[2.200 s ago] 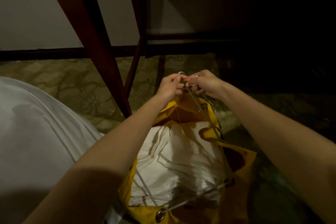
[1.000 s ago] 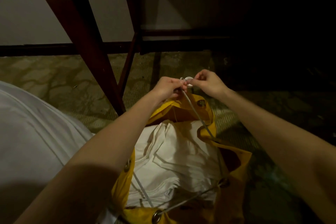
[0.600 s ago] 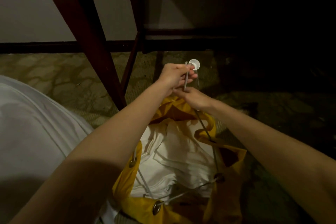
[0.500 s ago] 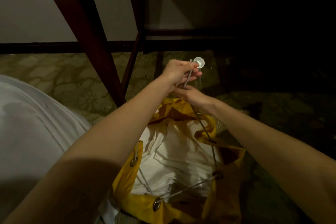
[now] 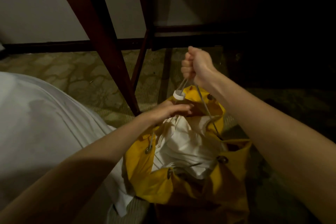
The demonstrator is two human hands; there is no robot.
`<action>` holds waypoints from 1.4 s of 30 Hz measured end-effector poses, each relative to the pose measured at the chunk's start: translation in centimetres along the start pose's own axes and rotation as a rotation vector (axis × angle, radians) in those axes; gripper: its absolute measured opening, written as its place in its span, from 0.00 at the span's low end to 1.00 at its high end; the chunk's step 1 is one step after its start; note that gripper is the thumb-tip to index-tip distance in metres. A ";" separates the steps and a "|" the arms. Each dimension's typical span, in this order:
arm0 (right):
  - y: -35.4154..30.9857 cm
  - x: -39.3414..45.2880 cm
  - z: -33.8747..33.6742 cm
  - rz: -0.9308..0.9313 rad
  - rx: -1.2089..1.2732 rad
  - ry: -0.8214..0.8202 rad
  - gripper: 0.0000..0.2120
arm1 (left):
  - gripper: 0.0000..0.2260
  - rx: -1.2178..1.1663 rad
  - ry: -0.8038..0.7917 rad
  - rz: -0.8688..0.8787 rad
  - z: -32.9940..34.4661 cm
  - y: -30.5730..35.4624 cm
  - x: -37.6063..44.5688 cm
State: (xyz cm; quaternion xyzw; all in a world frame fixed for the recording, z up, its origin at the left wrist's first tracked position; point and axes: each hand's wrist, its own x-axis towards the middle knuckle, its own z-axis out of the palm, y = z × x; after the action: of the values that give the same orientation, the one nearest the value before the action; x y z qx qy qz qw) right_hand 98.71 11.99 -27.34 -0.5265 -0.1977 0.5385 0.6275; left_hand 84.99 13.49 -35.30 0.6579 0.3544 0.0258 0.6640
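A yellow drawstring bag with metal eyelets stands on the carpet, stuffed with white folded cloth. My right hand is a fist above the bag and grips the grey drawstring cord, which runs taut down to the eyelets. A white cord stopper sits on the cord just under that fist. My left hand lies with its fingers stretched across the bag's far rim, right below the stopper. The bag's mouth is partly gathered.
A dark wooden table leg slants down to the carpet just left of the bag, with more legs and rails behind. White bedding fills the left. Patterned carpet lies around. The right side is in deep shadow.
My right hand has risen from below and now grips the cord in a fist. My left hand has let go of the stopper and dropped to the bag's rim. The mouth has drawn narrower.
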 end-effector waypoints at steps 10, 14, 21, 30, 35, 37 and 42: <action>1.7 1.7 2.6 0.094 0.228 0.141 0.23 | 0.16 -0.336 0.175 -0.020 5.7 0.3 1.2; 3.5 1.5 0.1 0.096 -0.051 0.160 0.15 | 0.16 -0.470 0.316 -0.111 6.5 1.1 1.7; 4.5 -2.6 -5.3 0.395 -0.447 -0.382 0.10 | 0.18 -0.630 0.427 -0.142 4.1 3.3 1.8; 8.1 -5.0 -2.7 0.048 -0.525 -0.335 0.12 | 0.19 -0.665 0.312 -0.060 2.7 8.3 0.6; 6.5 -5.5 -0.5 -0.133 -0.472 -0.178 0.21 | 0.19 -0.704 0.267 0.037 2.4 12.1 -1.3; 5.0 -5.8 0.7 -0.188 -0.476 -0.131 0.21 | 0.20 -0.732 0.256 0.093 1.7 13.9 -2.3; 4.0 -5.1 1.2 -0.115 -0.497 -0.132 0.21 | 0.20 -0.653 0.312 0.172 0.5 13.3 -3.1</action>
State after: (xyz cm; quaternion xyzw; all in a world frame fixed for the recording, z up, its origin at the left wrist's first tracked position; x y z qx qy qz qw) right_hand 94.13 7.47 -28.81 -0.6161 -0.3942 0.4699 0.4942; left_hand 88.65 13.31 -22.09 0.4269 0.3682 0.2931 0.7722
